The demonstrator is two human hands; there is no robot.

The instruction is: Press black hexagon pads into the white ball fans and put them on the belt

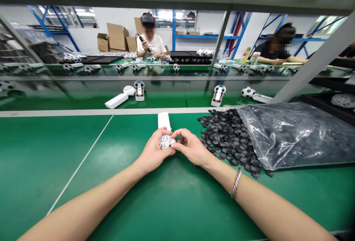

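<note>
A white lattice ball shell (165, 142) with a white handle (164, 120) pointing away from me is above the green table. My left hand (155, 151) is closed round the left side of the ball. On the ball's right edge, my right hand (190, 147) has thumb and index finger bent together; whatever lies between those fingertips is too small to make out. To the right of my right hand lies a heap of small black pieces (230, 137), spilling from a clear plastic bag (302, 133).
Behind the table's light edge (83, 112), a green belt (177, 97) carries white devices with football-patterned heads (219, 95). A slanted metal post (310, 63) stands at the right. Two people (155, 45) sit across the line, near cardboard boxes (117, 36).
</note>
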